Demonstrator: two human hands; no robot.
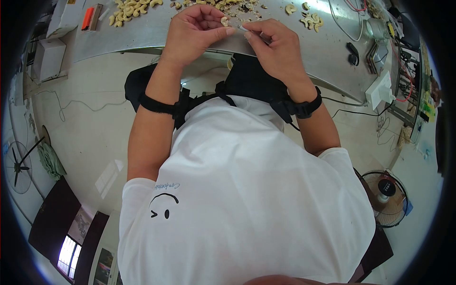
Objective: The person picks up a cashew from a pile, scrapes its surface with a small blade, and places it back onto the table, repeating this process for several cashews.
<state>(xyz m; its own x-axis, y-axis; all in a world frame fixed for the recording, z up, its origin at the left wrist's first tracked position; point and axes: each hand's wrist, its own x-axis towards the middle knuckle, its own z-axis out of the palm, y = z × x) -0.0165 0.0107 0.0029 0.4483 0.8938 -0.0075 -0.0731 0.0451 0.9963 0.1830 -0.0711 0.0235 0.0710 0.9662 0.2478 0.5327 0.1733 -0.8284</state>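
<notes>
My left hand [197, 29] is closed over the near edge of a metal table [142, 40]. Its thumb and fingers pinch a cashew nut [224, 21] with patches of brown skin on it. Close beside the nut, my right hand [274, 42] grips a slim, light-coloured tool [242, 28]; its tip points towards the cashew, and most of it is hidden in the fingers. Beyond the hands lies a heap of brown skins and nut bits [237, 6]. Pale cashews [127, 10] are piled at the left, and a smaller group of cashews [311, 22] lies to the right.
An orange-and-brown block-like object [89, 18] lies at the table's left. On the right are a glass jar [376, 29], a small black object [352, 53], a white power strip [378, 90] and loose cables. Fans [387, 198] stand on the floor at both sides.
</notes>
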